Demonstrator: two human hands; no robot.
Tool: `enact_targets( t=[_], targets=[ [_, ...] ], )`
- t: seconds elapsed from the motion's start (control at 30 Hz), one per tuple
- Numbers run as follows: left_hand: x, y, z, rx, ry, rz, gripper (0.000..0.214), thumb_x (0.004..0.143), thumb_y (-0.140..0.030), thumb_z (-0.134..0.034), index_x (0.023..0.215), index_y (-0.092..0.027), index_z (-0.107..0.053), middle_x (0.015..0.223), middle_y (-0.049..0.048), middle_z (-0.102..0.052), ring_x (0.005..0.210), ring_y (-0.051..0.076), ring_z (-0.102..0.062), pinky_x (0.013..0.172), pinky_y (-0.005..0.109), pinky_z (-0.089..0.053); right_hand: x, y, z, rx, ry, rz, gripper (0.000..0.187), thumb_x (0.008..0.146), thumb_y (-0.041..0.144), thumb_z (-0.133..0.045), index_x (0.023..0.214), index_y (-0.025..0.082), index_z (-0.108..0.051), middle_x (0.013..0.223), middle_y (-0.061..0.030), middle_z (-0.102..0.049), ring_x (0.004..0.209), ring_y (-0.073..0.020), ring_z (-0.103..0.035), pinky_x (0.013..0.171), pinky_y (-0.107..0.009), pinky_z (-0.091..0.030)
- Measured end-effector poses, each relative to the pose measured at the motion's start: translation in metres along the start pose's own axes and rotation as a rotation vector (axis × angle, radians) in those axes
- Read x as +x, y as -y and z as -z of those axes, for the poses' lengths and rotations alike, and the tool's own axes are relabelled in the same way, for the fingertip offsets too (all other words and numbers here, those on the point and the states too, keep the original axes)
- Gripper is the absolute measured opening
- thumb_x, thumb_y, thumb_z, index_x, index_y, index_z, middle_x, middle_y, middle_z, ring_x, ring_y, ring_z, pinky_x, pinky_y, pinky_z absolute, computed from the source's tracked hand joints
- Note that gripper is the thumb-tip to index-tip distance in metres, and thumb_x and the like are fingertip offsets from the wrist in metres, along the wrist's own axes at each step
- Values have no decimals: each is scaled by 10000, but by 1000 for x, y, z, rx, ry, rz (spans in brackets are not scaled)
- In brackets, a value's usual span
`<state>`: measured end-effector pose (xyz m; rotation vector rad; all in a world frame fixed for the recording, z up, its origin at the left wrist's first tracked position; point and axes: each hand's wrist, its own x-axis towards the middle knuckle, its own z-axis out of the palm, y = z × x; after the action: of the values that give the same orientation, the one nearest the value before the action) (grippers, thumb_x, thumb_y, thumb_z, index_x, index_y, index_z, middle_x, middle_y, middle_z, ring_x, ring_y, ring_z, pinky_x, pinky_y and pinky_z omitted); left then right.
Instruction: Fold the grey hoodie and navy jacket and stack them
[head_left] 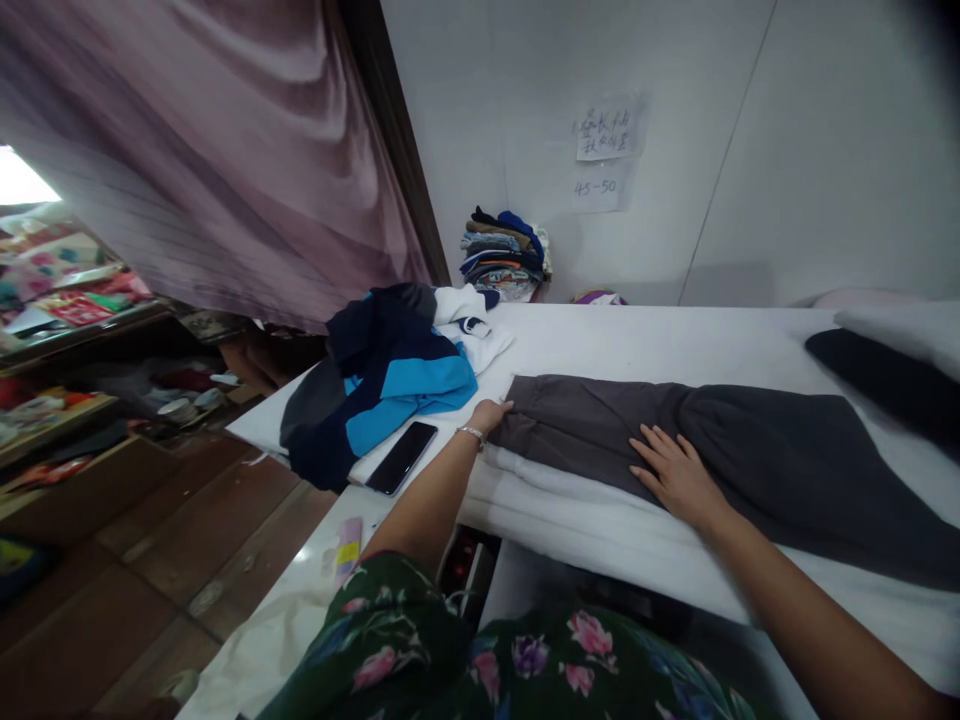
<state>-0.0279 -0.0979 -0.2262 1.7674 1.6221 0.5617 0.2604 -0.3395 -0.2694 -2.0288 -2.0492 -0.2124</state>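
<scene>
A pair of dark grey trousers (780,440), apparently folded lengthwise, lies across the white-covered table in front of me. My left hand (491,414), with a bracelet at the wrist, is closed on the corner of the left end, where the cloth looks gathered like a waistband. Fingers spread, my right hand (679,475) rests flat on the middle of the trousers. Beyond my left wrist are a black phone (402,458) and a heap of navy, bright blue and white clothes (409,375).
Against the wall stands a stack of folded clothes (502,255). Handwritten paper signs (604,135) hang above the table. A black garment (885,385) lies at the far right. On the left are a mauve curtain (262,130), cluttered shelves (67,320) and tiled floor (150,580).
</scene>
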Motion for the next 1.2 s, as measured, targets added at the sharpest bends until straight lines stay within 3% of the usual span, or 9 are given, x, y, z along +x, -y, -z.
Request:
enact_targets(
  t=[0.1,0.23,0.33,0.4,0.5,0.6,0.73,1.0,1.2],
  targets=[
    [0,-1,-2,119,38,25,325,785,-450,-632,679,-147,-685,758,135,-712,850,299,-674,716,338,-465,0,0,0,12,-9,6,564,943,538,-290,1343,217,-525,1486,-100,-390,1384,-269,-320,1110,-499,-247],
    [-1,-4,5,239,65,9,358,804,-464,-608,636,-151,-660,766,141,-710,866,283,-671,713,313,-453,0,0,0,32,-1,-1,563,943,535,-293,1343,216,-528,1487,-110,-386,1382,-278,-324,1109,-512,-247],
    [-4,-12,13,319,49,-8,377,786,-502,-618,743,-132,-678,888,177,-712,934,308,-654,759,339,-458,0,0,0,40,-3,-2,554,942,530,-306,1340,217,-531,1485,-108,-391,1381,-277,-325,1111,-514,-242],
    [-11,-19,15,361,-4,-28,398,806,-493,-598,923,-120,-674,1046,198,-684,1035,321,-617,829,368,-449,0,1,0,41,-10,-2,548,943,525,-313,1335,213,-534,1484,-108,-393,1379,-276,-329,1110,-512,-245],
    [-26,-28,5,407,-99,-256,427,873,-438,-532,1183,-149,-585,1260,162,-598,1197,271,-528,978,361,-391,0,1,1,40,-14,5,545,944,519,-324,1333,202,-535,1483,-113,-393,1376,-279,-331,1106,-511,-252],
    [-40,-26,-15,460,-32,-540,501,894,-472,-503,1301,-180,-513,1413,123,-484,1323,252,-410,1095,383,-296,0,0,1,38,-21,7,536,944,514,-333,1330,204,-538,1479,-112,-399,1374,-283,-334,1104,-516,-253],
    [-45,-14,-30,467,51,-553,574,902,-486,-488,1377,-167,-448,1503,124,-360,1397,264,-298,1138,457,-231,-1,1,3,54,-37,12,510,947,491,-350,1323,205,-544,1475,-112,-406,1372,-283,-339,1102,-520,-259],
    [-43,-2,-27,139,-141,-540,286,885,-297,-540,1114,-183,-669,1264,82,-626,1201,200,-552,1074,344,-385,-3,4,10,88,-69,-1,451,950,421,-383,1265,173,-590,1441,-127,-450,1345,-277,-385,1101,-508,-283],
    [-42,1,-28,-42,-198,-482,201,865,-244,-546,974,-208,-711,1134,40,-697,1100,189,-618,1020,341,-444,-3,4,13,120,-58,-13,430,940,392,-418,1262,167,-593,1434,-129,-459,1353,-279,-373,1107,-513,-276]
  ],
)
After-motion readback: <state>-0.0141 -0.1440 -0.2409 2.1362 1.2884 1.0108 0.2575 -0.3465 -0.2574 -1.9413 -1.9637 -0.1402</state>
